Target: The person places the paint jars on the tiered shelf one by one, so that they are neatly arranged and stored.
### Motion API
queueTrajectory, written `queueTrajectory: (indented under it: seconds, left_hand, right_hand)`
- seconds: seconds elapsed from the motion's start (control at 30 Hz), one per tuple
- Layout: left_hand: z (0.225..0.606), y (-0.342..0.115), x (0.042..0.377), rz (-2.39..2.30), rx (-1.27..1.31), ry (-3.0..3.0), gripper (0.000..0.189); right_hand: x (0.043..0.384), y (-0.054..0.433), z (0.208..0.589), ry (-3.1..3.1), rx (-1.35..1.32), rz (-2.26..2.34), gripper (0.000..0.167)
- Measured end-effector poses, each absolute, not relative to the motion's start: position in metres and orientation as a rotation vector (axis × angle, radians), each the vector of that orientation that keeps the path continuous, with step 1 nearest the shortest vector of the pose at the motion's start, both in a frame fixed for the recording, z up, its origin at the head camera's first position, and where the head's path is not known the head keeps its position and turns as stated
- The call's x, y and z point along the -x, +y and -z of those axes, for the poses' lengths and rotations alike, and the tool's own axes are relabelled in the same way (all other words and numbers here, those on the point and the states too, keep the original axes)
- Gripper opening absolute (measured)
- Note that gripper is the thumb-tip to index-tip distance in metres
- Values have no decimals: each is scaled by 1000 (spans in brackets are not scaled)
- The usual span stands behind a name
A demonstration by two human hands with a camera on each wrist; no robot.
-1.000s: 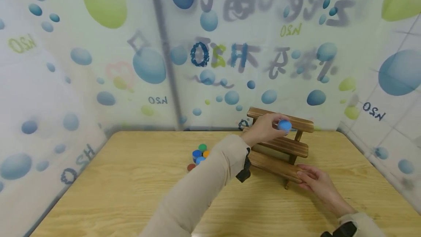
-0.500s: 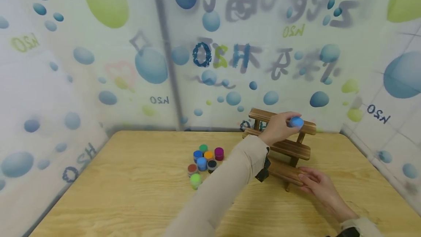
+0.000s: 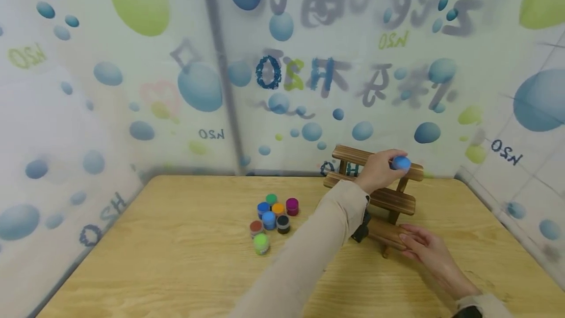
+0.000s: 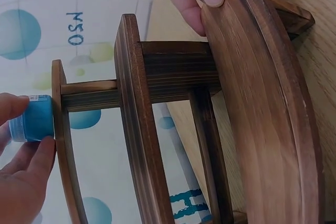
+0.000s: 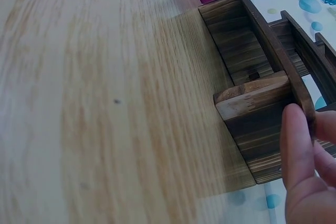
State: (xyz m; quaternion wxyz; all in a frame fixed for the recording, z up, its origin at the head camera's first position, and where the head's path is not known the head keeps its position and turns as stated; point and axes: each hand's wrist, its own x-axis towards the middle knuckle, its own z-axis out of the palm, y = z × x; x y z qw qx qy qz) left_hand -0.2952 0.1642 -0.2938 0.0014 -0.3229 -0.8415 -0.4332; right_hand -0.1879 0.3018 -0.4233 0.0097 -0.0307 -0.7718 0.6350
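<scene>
My left hand (image 3: pixel 380 170) pinches a small blue paint jar (image 3: pixel 400 163) by its sides at the right end of the top tier. In the left wrist view the base of the jar (image 4: pixel 38 119) is right against the top board (image 4: pixel 62 114) of a three-tier wooden stand (image 3: pixel 393 200). Down at the lowest board (image 3: pixel 383 232), my right hand (image 3: pixel 432 256) grips its right end. The right wrist view has the right hand's fingers (image 5: pixel 297 145) around that board's edge. My left forearm covers part of the lower tiers.
Several paint jars stand clustered on the wooden table (image 3: pixel 176 249) left of the stand, among them a purple jar (image 3: pixel 292 206), a black jar (image 3: pixel 283 224) and a light green jar (image 3: pixel 261 243). A patterned curtain (image 3: pixel 176 151) hangs behind the table.
My left hand has carried the blue paint jar rightward along the top tier to its right end. The jar cluster, earlier partly behind my sleeve, shows fully. My right hand keeps its grip.
</scene>
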Motion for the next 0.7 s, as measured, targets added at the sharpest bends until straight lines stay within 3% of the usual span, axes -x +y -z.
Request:
queueTrajectory:
  seconds: [0.7]
  left_hand:
    - [300, 176, 295, 1298, 951, -2590, 37]
  right_hand:
    - [190, 302, 425, -2414, 134, -2003, 50]
